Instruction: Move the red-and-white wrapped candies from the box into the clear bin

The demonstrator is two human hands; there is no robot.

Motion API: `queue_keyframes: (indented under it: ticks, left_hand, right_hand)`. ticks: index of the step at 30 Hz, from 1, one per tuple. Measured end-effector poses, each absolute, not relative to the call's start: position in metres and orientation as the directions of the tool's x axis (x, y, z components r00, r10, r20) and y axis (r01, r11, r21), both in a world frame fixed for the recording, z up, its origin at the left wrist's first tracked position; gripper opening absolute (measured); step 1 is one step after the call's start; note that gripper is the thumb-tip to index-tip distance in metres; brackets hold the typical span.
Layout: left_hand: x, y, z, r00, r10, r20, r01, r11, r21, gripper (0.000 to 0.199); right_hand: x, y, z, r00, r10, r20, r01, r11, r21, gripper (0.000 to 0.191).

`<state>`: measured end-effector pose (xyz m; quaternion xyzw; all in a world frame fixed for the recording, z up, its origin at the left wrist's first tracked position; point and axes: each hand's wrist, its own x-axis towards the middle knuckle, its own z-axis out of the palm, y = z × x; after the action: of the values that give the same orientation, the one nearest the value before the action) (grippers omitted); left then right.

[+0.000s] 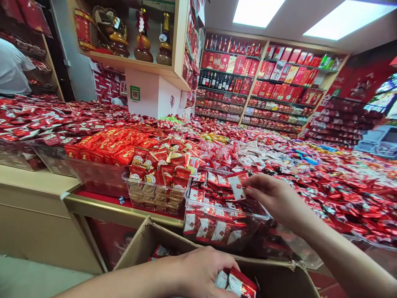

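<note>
Pinched between the fingers of my right hand (273,196) is a white and red packet (237,187), held over a clear plastic bin (228,210). Similar packets (219,231) stand in rows inside that bin. Lower down, my left hand (206,271) is closed on several white and red packets (240,284) at the opening of a cardboard box (273,275). A few more packets (161,251) show inside the box, behind my left wrist. The box stands in front of the bin, and my left forearm hides part of it.
Left of the bin are a bin of durian packets (155,194) and a bin of red packets (102,171). Heaped packets (344,182) spread to the right. A wooden cabinet (155,68) overhangs the display. A person in white (14,68) stands at the far left.
</note>
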<state>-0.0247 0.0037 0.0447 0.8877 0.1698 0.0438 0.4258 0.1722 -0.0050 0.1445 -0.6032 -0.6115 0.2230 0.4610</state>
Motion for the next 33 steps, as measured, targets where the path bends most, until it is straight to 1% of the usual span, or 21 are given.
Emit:
queue_keyframes:
  ticks: [2,4,6,9,12,15,18,22,25,28,33]
  left_hand:
    - [-0.025,0.004,0.042,0.939,0.336,-0.07,0.271,-0.602,0.751,0.039]
    - [-0.025,0.005,0.041,0.94,0.334,-0.064,0.271,-0.623,0.734,0.04]
    - [-0.025,0.006,0.041,0.946,0.323,-0.038,0.252,-0.655,0.712,0.04]
    - [-0.024,0.008,0.041,0.963,0.27,0.011,0.191,-0.71,0.678,0.037]
    - [-0.022,0.01,0.038,0.975,0.221,0.01,0.16,-0.736,0.658,0.036]
    - [-0.02,0.011,0.034,0.983,0.18,-0.02,0.152,-0.758,0.634,0.035]
    - [-0.019,0.012,0.034,0.987,0.155,-0.034,0.144,-0.784,0.604,0.033]
    - [-0.02,0.01,0.037,0.984,0.172,-0.041,0.165,-0.806,0.568,0.033]
    - [-0.02,0.009,0.037,0.986,0.164,-0.038,0.156,-0.81,0.566,0.032]
    - [-0.02,0.008,0.034,0.986,0.164,-0.018,0.145,-0.81,0.568,0.031]
    - [-0.021,0.008,0.035,0.985,0.175,-0.005,0.146,-0.805,0.575,0.031]
  right_hand:
    - [0.168,0.02,0.14,0.109,0.983,0.15,0.481,0.08,-0.873,0.006]
    - [0.161,0.036,0.136,0.084,0.996,0.032,0.425,-0.007,-0.905,0.008]
    - [0.153,0.045,0.133,0.057,0.997,-0.048,0.407,-0.067,-0.911,0.009]
    - [0.146,0.049,0.13,0.009,0.985,-0.174,0.386,-0.164,-0.908,0.012]
    - [0.143,0.051,0.125,-0.008,0.97,-0.243,0.391,-0.221,-0.894,0.011]
    - [0.143,0.054,0.118,-0.006,0.966,-0.258,0.427,-0.231,-0.874,0.011]
    - [0.144,0.058,0.115,-0.005,0.96,-0.28,0.517,-0.237,-0.823,0.012]
    - [0.14,0.061,0.117,0.009,0.956,-0.293,0.684,-0.22,-0.695,0.014]
    - [0.137,0.061,0.119,0.02,0.96,-0.279,0.782,-0.189,-0.594,0.017]
    - [0.136,0.061,0.119,0.013,0.968,-0.252,0.846,-0.145,-0.514,0.017]
    - [0.138,0.061,0.118,-0.012,0.981,-0.195,0.905,-0.072,-0.418,0.02]
